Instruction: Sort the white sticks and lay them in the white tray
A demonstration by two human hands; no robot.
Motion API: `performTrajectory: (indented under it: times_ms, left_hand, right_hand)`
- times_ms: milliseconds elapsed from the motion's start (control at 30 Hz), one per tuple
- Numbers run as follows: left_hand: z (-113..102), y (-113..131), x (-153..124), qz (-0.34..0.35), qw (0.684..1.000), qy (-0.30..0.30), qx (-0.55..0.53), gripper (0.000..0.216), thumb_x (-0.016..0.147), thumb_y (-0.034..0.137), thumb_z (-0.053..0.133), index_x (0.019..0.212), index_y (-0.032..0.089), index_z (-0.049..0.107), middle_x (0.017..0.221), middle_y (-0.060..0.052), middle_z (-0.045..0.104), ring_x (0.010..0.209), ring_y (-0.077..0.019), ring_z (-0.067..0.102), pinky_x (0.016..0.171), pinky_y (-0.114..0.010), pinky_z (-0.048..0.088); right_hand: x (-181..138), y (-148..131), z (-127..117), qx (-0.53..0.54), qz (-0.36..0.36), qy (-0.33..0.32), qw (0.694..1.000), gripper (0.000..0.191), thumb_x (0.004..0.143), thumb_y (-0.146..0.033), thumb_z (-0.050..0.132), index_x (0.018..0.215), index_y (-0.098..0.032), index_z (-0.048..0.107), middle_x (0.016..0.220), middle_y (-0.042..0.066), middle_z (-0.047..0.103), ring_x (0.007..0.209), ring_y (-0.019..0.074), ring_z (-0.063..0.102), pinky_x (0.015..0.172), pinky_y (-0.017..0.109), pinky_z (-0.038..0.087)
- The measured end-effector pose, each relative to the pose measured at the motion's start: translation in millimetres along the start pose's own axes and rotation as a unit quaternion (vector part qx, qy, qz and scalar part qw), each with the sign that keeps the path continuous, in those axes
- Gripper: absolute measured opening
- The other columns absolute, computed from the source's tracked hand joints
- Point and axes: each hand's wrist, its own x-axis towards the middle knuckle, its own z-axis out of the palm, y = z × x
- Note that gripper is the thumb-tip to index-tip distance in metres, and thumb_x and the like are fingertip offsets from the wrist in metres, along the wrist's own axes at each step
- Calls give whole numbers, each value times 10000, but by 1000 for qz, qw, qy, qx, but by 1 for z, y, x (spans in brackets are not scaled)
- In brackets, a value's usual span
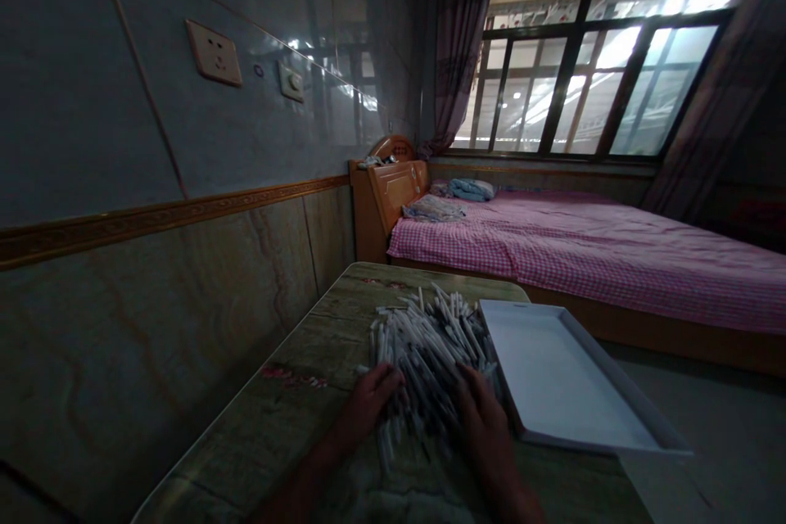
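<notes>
A loose heap of thin pens [423,336], white, clear and dark, lies on the table with its pieces pointing many ways. At the heap's near left edge, my left hand [372,401] touches the pens, its fingers partly spread. My right hand [485,417] rests against the right side of the heap with fingers stretched forward over it. Both hands are slightly blurred, and some fingertips are lost among the pens. Right of the heap lies a shallow white tray [568,377] with raised edges, its near right corner reaching past the table.
The wood-patterned table [307,417] has a rounded far corner and stands near a tiled wall [184,311]. Beyond it is a bed [589,254] with a pink checked cover and a wooden headboard [399,188]. A window [577,57] is behind the bed.
</notes>
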Motion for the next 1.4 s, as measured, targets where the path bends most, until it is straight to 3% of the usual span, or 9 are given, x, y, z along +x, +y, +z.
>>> performTrajectory:
  times_ms: [167,233,333,500,767,933,1067,1267,1400]
  left_hand:
    - [11,-8,0,2,992,25,-122,497,688,618,703,897,177,607,612,53,552,501,-82,478,482,-207,357]
    - [17,-11,0,9,986,43,-159,458,656,540,765,885,177,603,614,53,561,514,-84,498,488,-205,370]
    - [25,-13,-1,27,980,45,-191,396,621,435,814,825,173,598,689,21,635,555,-99,550,507,-215,405]
    - [29,-10,-4,28,985,39,-167,298,614,337,821,775,163,641,708,-2,695,621,-141,614,534,-233,448]
    - [30,-3,-5,14,986,50,-156,280,549,289,853,707,155,665,638,-1,712,543,-136,608,496,-232,462]
    - [32,-10,-2,12,982,58,-178,336,519,343,872,685,158,646,581,5,693,526,-144,618,463,-222,450]
    - [30,-14,0,-11,973,104,-204,430,494,448,877,694,158,629,518,22,651,466,-127,587,454,-221,444]
    - [25,-8,-2,5,966,158,-204,489,508,522,860,746,162,630,587,23,660,525,-128,606,505,-231,482]
    - [25,-6,-1,8,968,159,-195,505,493,534,859,743,166,621,614,16,661,559,-151,630,497,-243,492]
  right_hand:
    - [-2,4,-1,-54,-85,9,995,408,937,-383,499,1296,-209,585,1313,102,630,1198,244,589,1002,398,472]
    - [-5,-1,-3,-72,-106,21,992,339,949,-371,484,1214,-210,622,1236,95,665,1157,233,607,985,372,476]
    - [-11,-12,-3,-87,-103,-30,990,285,986,-379,430,1026,-223,664,972,55,720,904,188,675,800,274,513]
    - [-22,-21,7,-145,-116,-107,977,436,1013,-442,355,735,-227,613,681,9,657,633,146,623,592,220,416]
    - [-21,-11,13,-125,-70,-139,980,457,1002,-455,362,665,-218,562,584,-15,606,528,126,563,505,216,348]
    - [-21,-17,13,-98,-93,-109,985,308,938,-348,462,739,-216,656,671,11,673,623,153,629,586,216,435]
    - [-21,-19,11,-78,-84,-106,988,170,874,-291,551,863,-213,701,797,32,725,746,181,681,676,231,495]
    - [-19,-12,10,-119,-70,-87,987,155,891,-293,561,885,-218,696,838,40,724,774,193,686,697,258,505]
    - [-16,-8,9,-151,-79,-40,985,201,920,-326,534,974,-215,693,920,60,738,832,209,703,726,280,522]
